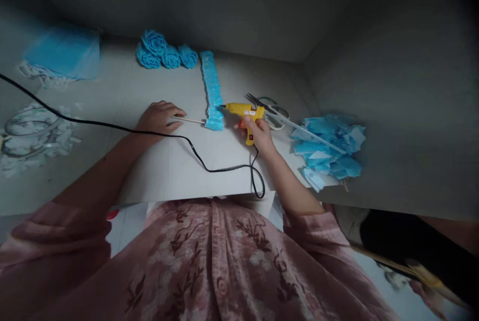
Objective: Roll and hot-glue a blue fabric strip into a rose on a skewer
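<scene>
My left hand [160,117] pinches a thin wooden stick [192,120] near the middle of the table. The stick's far end meets the lower end of a long pleated blue strip [211,81], which lies flat and runs away from me. In my right hand [258,134] is a yellow glue gun [239,109], its trigger side under my fingers. The nozzle points left and reaches the strip's right edge, a little above the stick; whether it touches cannot be made out. A clear glue stick [310,135] trails out of the gun's back end.
Several rolled blue roses [153,50] sit at the back. A stack of blue face masks [63,54] is back left, above white scraps [41,136]. Scissors [275,111] lie right of the gun, before a blue scrap pile [329,146]. A black cord [123,127] crosses my left forearm.
</scene>
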The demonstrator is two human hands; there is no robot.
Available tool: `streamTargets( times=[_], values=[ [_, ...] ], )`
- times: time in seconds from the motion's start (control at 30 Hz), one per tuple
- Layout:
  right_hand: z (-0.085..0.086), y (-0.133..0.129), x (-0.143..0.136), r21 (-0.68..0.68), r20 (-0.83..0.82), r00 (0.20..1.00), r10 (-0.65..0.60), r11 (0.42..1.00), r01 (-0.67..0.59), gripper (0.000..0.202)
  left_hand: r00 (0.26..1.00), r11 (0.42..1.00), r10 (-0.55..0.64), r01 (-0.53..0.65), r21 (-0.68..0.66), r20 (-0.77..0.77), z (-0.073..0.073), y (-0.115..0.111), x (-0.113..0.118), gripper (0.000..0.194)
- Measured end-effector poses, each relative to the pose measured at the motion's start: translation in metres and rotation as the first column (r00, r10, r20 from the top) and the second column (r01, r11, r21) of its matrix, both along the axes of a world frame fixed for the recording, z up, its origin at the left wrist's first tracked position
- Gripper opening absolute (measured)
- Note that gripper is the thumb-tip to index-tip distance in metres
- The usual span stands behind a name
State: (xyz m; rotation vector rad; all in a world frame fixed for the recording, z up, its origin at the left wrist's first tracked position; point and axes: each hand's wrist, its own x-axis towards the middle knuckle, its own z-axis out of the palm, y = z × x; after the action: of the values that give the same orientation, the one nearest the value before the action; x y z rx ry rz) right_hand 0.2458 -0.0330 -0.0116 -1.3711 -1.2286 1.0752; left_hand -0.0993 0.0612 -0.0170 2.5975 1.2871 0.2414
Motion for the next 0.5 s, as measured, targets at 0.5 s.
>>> streamTargets(
  times=[0.5],
  values=[
    [0.001,0.0,0.0,0.001,-0.023,0.996,-0.08,0.997,0.081,0.071,0.888,0.916,0.397,-0.4,-0.034,0.232,0.032,-0.011,-0.003,0.021]
  ],
)
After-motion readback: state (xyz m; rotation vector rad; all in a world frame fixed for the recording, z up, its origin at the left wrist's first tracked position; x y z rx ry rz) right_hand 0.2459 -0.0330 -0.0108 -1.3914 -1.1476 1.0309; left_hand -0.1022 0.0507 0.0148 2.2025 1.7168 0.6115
